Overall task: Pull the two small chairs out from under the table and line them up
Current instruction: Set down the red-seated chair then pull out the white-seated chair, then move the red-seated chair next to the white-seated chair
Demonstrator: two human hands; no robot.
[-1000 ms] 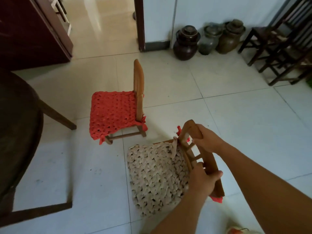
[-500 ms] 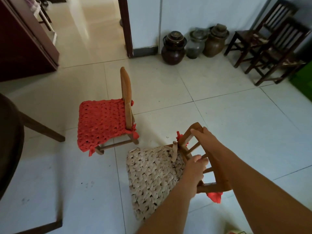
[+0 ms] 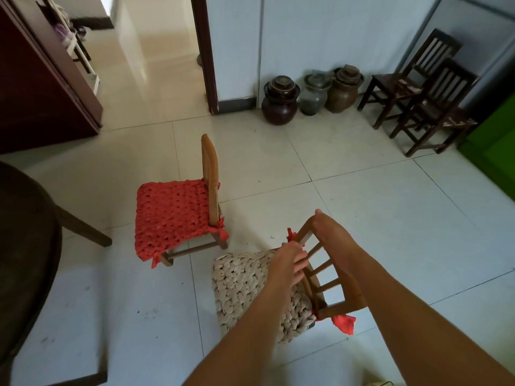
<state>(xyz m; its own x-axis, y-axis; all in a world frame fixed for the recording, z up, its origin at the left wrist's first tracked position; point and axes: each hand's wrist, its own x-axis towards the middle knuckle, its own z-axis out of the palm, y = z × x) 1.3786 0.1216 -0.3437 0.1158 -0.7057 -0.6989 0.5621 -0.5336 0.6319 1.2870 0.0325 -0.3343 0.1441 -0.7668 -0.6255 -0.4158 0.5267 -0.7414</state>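
Observation:
Two small wooden chairs stand on the tiled floor, out from the dark table (image 3: 25, 246). The one with a red knitted cushion (image 3: 172, 215) is farther from me, its backrest to the right. The one with a beige knitted cushion (image 3: 245, 291) is nearer and slightly right, its slatted backrest also to the right. My left hand (image 3: 287, 263) holds that backrest's slats near the seat. My right hand (image 3: 331, 235) lies over its top rail with the fingers curled on it. A red tie hangs at the backrest's near corner.
The table's leg (image 3: 83, 227) slants out at the left. Three clay jars (image 3: 280, 103) stand by the far wall, and two dark wooden chairs (image 3: 429, 107) beside them. A green object (image 3: 493, 140) is at the right edge, a dark red cabinet (image 3: 41, 87) by the doorway.
My left hand has slid from the backrest's near end up to the slats by the seat. My right hand has stretched along the top rail. The beige chair has turned slightly.

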